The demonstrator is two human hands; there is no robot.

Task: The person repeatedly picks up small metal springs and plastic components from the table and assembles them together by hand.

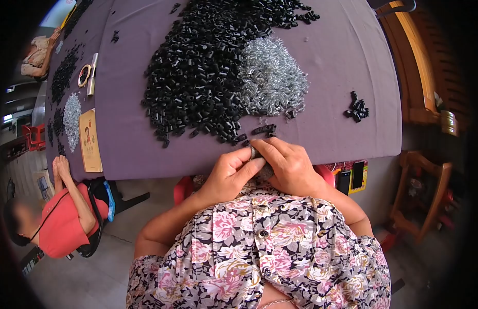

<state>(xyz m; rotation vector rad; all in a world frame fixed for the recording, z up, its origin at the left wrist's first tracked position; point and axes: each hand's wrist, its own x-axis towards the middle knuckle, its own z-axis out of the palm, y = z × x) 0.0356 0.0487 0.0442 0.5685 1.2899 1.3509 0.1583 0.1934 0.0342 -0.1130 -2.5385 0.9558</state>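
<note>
Fingers of the left hand (pixel 229 174) and right hand (pixel 290 162) meet, drawn close together, at the centre of the frame, just at the near edge of the cloth-covered table (pixel 331 141); a bit of something greyish shows between them, but I cannot tell what they pinch, if anything. Just above the fingertips lie a few loose black plastic pieces (pixel 264 130). Beyond, in the upper centre, spreads a large heap of short black plastic tubes (pixel 192 77), and touching its right side is a mound of small metal coil springs (pixel 275 77). Well apart, toward the right of the frame, sits a little cluster of black parts (pixel 357 108). At left are a booklet (pixel 89 144), a second pile of springs (pixel 72 121) and a seated co-worker in a red shirt (pixel 66 221), hands at the table edge.
</note>
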